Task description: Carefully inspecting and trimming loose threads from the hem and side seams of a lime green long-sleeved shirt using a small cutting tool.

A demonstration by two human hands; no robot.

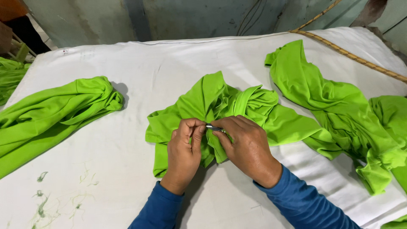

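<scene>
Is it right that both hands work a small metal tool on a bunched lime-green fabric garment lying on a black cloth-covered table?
Not quite. The cloth-covered table is white, not black, as the head view shows. The left hand and right hand do work a small metal tool on the bunched lime-green fabric garment.

White-covered table (140, 72) with three green garment heaps (237, 106), perhaps thread scraps (42, 208).

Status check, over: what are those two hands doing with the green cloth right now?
Left hand pinching green garment. Right hand holding small metal tool at the fabric. More green cloth piles left and right; nothing blocking.
</scene>
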